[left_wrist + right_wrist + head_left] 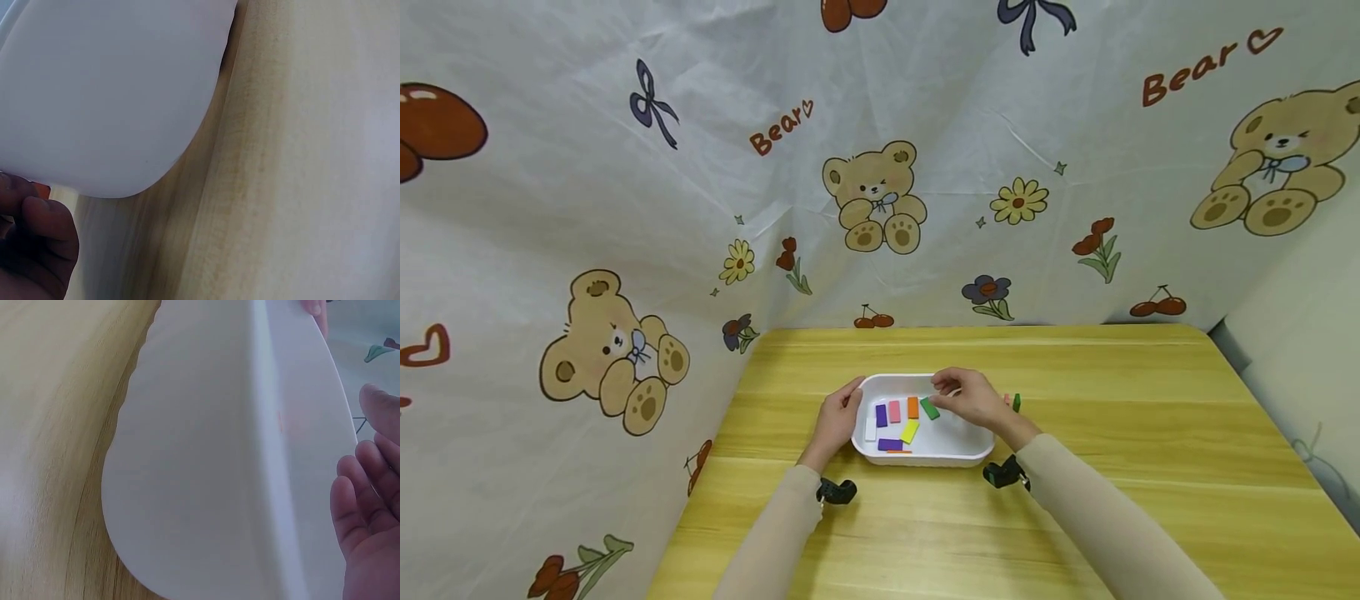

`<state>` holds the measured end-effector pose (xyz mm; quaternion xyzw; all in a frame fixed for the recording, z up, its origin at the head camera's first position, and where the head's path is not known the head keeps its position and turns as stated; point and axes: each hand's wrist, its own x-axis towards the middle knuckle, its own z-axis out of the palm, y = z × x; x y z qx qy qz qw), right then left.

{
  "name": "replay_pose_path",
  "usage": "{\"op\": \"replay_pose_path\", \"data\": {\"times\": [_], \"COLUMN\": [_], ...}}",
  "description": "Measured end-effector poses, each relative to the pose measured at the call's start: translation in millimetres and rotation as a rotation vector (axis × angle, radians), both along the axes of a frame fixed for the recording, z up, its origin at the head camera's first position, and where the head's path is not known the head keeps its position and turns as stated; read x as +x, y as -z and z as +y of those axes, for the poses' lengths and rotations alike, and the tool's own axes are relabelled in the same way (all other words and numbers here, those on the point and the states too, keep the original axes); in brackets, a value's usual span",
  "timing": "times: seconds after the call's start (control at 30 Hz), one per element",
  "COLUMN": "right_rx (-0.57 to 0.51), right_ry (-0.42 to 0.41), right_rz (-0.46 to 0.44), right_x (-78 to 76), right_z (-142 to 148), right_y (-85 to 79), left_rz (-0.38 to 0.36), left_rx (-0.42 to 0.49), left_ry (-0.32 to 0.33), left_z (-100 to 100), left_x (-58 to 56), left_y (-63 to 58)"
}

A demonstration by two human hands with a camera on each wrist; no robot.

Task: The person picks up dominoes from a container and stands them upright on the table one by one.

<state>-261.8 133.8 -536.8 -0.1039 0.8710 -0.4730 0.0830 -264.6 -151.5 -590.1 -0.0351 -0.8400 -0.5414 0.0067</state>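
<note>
A white plastic tray (943, 450) sits on the table with several small coloured blocks lying in its left half. My left hand (837, 418) grips the tray's left end, thumb at the rim; curled fingers (53, 222) show beside the outer wall in the left wrist view. Over the tray's far right part is my right hand (972, 398), fingertips close to a green block (930, 408). The right wrist view has its thumb and bent fingers apart, nothing seen between them. Left of the green block lie an orange block (913, 407), a pink block (894, 412) and a purple block (882, 416).
A yellow block (910, 431), a white block (870, 429) and another purple block (891, 445) lie nearer the tray's front left. Beyond my right wrist, a green piece (1017, 402) and a pink piece stand outside the tray. A bear-printed cloth (940, 292) hangs behind the wooden table (1120, 400).
</note>
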Motion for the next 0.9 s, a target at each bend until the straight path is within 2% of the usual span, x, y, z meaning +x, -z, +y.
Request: {"op": "replay_pose_path", "data": {"times": [0.27, 0.67, 0.9], "right_rx": [0.023, 0.187, 0.324], "right_ry": [0.002, 0.022, -0.02], "right_rz": [-0.023, -0.001, 0.09], "right_x": [-7.7, -12.8, -14.1], "right_z": [-8, -16, -18], "right_y": [7.0, 14.0, 21.1], "left_rz": [-0.004, -0.008, 0.0], "left_rx": [0.013, 0.024, 0.023], "left_ry": [-0.009, -0.011, -0.008], "left_z": [0, 1, 0], "left_x": [0.4, -0.7, 0.0], "left_y": [-0.5, 0.4, 0.2]}}
